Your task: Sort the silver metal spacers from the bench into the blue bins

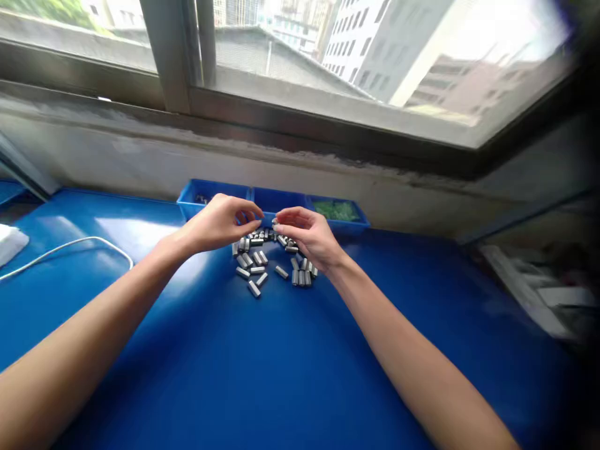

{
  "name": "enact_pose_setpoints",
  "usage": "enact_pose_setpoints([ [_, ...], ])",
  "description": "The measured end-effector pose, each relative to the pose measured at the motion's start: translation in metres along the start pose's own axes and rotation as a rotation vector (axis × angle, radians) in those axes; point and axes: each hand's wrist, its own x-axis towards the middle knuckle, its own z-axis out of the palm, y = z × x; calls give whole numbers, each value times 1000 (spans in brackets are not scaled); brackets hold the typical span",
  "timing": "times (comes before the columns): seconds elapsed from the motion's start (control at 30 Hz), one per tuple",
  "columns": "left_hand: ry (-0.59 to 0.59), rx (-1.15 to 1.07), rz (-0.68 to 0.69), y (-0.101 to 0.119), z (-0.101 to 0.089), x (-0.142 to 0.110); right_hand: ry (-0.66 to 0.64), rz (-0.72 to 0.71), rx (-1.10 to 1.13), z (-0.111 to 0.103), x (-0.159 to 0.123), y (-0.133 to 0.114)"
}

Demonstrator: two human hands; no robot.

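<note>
A pile of short silvery hex standoffs lies loose on the blue table, just in front of a blue bin tray. My right hand is over the right side of the pile, and its thumb and fingertips pinch a small metal piece, mostly hidden, that looks like one of the standoffs. Across from it, my left hand hovers above the pile's left side. Its fingers are curved, with a small gap between thumb and index finger, and nothing shows in it.
The blue tray has three compartments and stands against the wall. Green items fill its right compartment; small dark parts lie in the left one. A white cable crosses the table at left near a white object. Windows rise behind.
</note>
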Motion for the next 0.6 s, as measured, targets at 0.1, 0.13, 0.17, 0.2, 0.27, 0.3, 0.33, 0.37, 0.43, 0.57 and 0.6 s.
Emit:
enact_pose_setpoints([
  [0.1, -23, -9, 21, 1, 2, 0, 16, 43, 53, 0, -2, -4],
  [0.13, -30, -11, 26, 1, 3, 0, 18, 55, 64, 0, -2, -5],
  [0.17, -39, -13, 31, 2, 3, 0, 20, 70, 74, 0, -3, -5],
  [0.2, -46, -13, 32, 2, 3, 0, 20, 81, 81, -1, -3, -5],
  [0.27, -52, -17, 35, 3, 4, 0, 12, 91, 84, -3, -3, -4],
  [0.3, -51, -22, 36, 3, 4, 0, 6, 89, 81, -3, -3, -4],
  [0.33, -44, -29, 40, 3, 4, 0, 1, 86, 76, -4, -3, -3],
  [0.37, -34, -39, 48, 3, 5, 0, -4, 82, 68, -4, -3, -2],
  [0.43, -20, -56, 81, 4, 6, 0, -12, 78, 47, -3, -3, -1],
  [0.57, -27, -55, 180, 7, 9, 1, -48, 91, 11, 0, -4, -2],
  [0.6, -19, -50, 198, 7, 9, 1, -56, 99, 8, 0, -5, -2],
])
